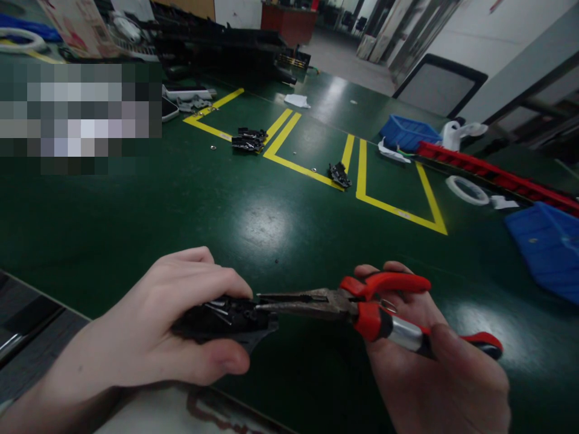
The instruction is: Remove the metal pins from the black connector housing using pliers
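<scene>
My left hand point(181, 319) is closed around a small black plastic part point(239, 328) with thin metal pins on its top, held just above the green table point(149, 211). My right hand point(443, 374) grips needle-nose pliers point(335, 304) with red and black handles. The plier jaws point left, slightly parted, and their tips reach the right end of the black part. Whether the jaws have hold of anything there I cannot tell. My left fingers cover much of the part.
Similar black parts point(248, 140) lie by the yellow tape lines, with another one point(339, 175) further right. Blue bins point(407, 132), a red strip point(497, 172) and a white ring point(467, 190) are at the right. A large black assembly point(217, 48) stands at the back left.
</scene>
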A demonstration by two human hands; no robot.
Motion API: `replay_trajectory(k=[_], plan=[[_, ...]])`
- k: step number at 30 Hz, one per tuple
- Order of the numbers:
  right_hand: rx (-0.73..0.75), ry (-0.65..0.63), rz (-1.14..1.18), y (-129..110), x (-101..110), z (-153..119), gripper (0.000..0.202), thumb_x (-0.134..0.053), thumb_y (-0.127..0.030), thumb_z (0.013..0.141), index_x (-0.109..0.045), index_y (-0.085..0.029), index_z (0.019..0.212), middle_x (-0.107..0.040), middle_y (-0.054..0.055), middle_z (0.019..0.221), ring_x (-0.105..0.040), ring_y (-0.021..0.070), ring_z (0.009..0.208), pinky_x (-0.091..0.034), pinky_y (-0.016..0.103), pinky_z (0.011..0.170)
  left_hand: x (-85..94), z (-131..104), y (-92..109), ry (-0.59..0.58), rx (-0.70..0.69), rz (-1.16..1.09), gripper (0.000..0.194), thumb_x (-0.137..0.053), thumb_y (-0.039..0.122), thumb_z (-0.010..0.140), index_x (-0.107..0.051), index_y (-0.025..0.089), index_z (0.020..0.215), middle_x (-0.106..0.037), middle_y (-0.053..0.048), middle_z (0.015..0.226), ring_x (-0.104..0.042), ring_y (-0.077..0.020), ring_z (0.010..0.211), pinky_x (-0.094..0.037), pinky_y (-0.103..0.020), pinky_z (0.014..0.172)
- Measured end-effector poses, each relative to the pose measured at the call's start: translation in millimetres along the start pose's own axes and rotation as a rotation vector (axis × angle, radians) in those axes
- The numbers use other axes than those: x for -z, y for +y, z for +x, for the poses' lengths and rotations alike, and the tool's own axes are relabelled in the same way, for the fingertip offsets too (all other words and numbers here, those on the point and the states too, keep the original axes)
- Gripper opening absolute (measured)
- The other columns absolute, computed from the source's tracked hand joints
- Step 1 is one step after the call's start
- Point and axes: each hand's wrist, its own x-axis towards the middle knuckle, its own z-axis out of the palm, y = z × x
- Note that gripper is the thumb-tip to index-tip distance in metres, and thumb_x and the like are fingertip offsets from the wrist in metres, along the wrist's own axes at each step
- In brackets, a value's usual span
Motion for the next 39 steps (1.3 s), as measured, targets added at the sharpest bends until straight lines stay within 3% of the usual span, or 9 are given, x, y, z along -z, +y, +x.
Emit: replay_trajectory(k=[12, 23, 27, 34, 39], plan=[[0.027, -0.049, -0.001, 1.3, -0.4, -4.0, 0.044, -0.088, -0.052, 0.056, -0.074, -0.032, 0.093, -0.076, 0.006, 0.099, -0.074, 0.0283, 0.086, -0.062, 0.04, 0.066, -1.8, 0.4, 1.1, 0.003, 0.026, 0.036, 0.036, -0.05, 0.059, 0.097, -0.062, 0.026, 0.104, -0.065, 0.008, 0.081, -0.057, -0.0084, 0.072, -0.039, -0.021, 0.064], [0.04, -0.068, -0.033, -3.5, 7.7, -5.8, 0.044, -0.088, -0.049, 0.06, -0.073, -0.034, 0.099, -0.074, 0.003, 0.104, -0.072, 0.025, 0.088, -0.062, 0.039, 0.073, -4.0, -0.1, -0.7, 0.072, -0.005, 0.08, 0.041, -0.05, 0.063, 0.097, -0.063, 0.024, 0.103, -0.067, 0.006, 0.08, -0.057, -0.0098, 0.07, -0.04, -0.023, 0.064], [0.061, -0.111, -0.051, -5.0, 5.3, -7.1, 0.043, -0.088, -0.049, 0.062, -0.072, -0.034, 0.099, -0.074, 0.004, 0.105, -0.072, 0.0269, 0.088, -0.062, 0.042, 0.074, -2.6, 2.1, 0.7, 0.024, 0.003, 0.07, 0.04, -0.054, 0.062, 0.094, -0.065, 0.024, 0.101, -0.068, 0.005, 0.08, -0.057, -0.0117, 0.07, -0.04, -0.024, 0.063], [0.089, -0.073, -0.045, -1.1, -0.4, -3.4, 0.039, -0.09, -0.048, 0.057, -0.074, -0.034, 0.091, -0.076, 0.003, 0.093, -0.073, 0.0247, 0.081, -0.062, 0.038, 0.067, -1.0, 4.6, 2.1, -0.023, -0.002, 0.063, 0.041, -0.054, 0.062, 0.094, -0.067, 0.023, 0.099, -0.067, 0.003, 0.078, -0.056, -0.0128, 0.067, -0.039, -0.026, 0.063], [0.066, -0.102, -0.035, -0.5, 5.6, -5.3, 0.038, -0.088, -0.049, 0.063, -0.073, -0.036, 0.096, -0.076, 0.001, 0.099, -0.073, 0.0229, 0.086, -0.062, 0.037, 0.072, -0.1, 4.8, 2.8, -0.046, -0.008, 0.041, 0.04, -0.052, 0.061, 0.096, -0.066, 0.023, 0.099, -0.067, 0.003, 0.08, -0.057, -0.0124, 0.069, -0.04, -0.025, 0.064]])
